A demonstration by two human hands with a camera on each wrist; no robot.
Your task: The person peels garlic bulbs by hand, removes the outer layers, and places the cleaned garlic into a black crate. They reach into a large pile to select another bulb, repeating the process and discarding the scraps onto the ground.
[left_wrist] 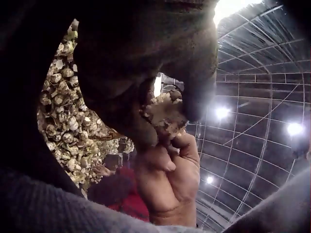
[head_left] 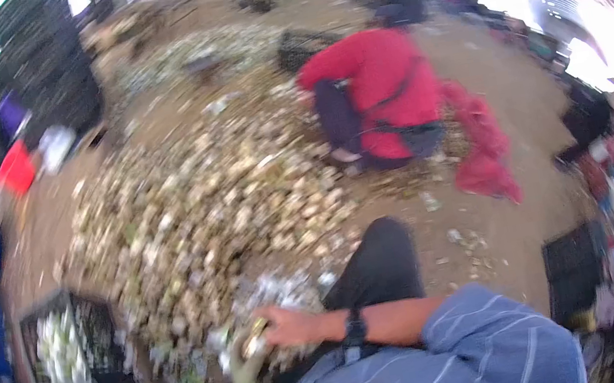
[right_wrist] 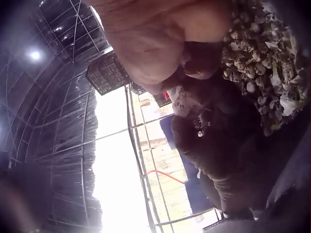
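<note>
While left hand [head_left: 250, 381] grips one lump [left_wrist: 165, 115], right hand [head_left: 295, 328] pinches it; one person [head_left: 393, 84] ahead.

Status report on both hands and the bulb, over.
Gloved left hand grips dirty bulb. Bare right hand pinches it. Loose pile ahead; nothing seen blocking the hands.

Both hands [head_left: 294, 327] grip a pale lump [head_left: 256, 333] — heap [head_left: 198, 218] just ahead.

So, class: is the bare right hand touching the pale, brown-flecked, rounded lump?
Touching: in the left wrist view, the right hand meets the lump at its lower edge.
</note>
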